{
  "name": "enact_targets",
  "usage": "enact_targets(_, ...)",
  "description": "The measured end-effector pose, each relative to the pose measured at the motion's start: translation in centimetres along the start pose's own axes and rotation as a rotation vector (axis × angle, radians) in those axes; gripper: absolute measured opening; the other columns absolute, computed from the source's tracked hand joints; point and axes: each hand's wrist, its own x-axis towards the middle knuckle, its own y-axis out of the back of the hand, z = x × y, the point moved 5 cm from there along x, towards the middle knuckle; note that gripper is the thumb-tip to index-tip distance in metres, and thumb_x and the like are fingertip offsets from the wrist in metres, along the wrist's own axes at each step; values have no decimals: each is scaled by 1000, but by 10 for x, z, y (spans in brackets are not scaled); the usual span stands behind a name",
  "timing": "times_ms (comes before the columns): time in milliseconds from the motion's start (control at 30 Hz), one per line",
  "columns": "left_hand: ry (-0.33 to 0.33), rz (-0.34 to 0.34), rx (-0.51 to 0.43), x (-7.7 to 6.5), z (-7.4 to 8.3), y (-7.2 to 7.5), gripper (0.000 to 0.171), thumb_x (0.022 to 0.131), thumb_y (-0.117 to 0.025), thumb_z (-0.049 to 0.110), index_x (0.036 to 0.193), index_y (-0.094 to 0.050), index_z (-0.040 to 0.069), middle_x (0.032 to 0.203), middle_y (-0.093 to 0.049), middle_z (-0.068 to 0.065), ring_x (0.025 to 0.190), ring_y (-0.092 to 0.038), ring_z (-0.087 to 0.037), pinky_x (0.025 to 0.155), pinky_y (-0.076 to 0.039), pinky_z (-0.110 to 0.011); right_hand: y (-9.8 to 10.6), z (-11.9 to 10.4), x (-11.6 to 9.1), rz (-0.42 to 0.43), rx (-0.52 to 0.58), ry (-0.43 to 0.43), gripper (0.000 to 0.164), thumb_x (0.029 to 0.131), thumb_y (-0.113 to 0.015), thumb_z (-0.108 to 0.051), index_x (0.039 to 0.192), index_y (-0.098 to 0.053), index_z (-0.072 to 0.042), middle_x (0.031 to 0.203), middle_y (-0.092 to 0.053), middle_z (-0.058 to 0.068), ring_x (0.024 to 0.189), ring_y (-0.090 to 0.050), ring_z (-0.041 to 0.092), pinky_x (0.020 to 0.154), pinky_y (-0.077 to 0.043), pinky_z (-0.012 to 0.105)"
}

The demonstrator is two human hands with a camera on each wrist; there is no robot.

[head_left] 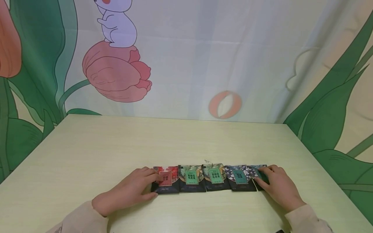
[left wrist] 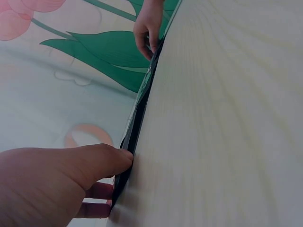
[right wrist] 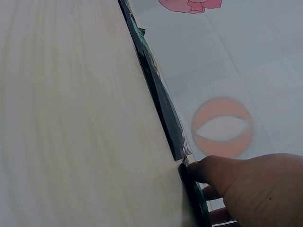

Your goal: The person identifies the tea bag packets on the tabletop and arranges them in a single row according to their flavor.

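Several dark tea packets lie flat in a row on the table. My left hand (head_left: 132, 189) holds the red tea packet (head_left: 165, 180) at the row's left end, thumb at its near corner and fingers over its left side. In the left wrist view, its thumb (left wrist: 120, 161) presses the packet's near edge. At the right end my right hand (head_left: 281, 187) grips a dark blue-green tea packet (head_left: 261, 171), which it partly covers. Between them lie two green tea packets (head_left: 192, 179) and a purple floral tea packet (head_left: 240, 178). A small gap shows beside the gripped right packet in the right wrist view.
The pale wooden table (head_left: 122, 142) reaches back to a printed curtain (head_left: 180, 64). A small dark object (head_left: 280, 231) shows at the bottom edge, near the right sleeve (head_left: 309, 218).
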Motion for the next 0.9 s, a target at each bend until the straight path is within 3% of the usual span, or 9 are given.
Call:
enact_targets(700, -9, -3, 16, 4, 2, -2, 37, 81, -75, 30, 113, -65, 15, 112, -64, 1, 101, -56, -16, 93, -49, -41, 1, 3, 0, -13, 4, -11, 47, 87, -68, -34, 119, -63, 1, 114, -58, 29, 104, -54, 44, 90, -46, 59)
enact_targets(900, -41, -2, 32, 11, 2, -3, 38, 81, -75, 29, 115, -64, 14, 112, -63, -1, 101, -56, -17, 91, -49, -39, 5, 6, 2, 31, 31, -22, 44, 89, -66, -31, 117, -63, 3, 119, -55, 31, 109, -51, 47, 92, -45, 61)
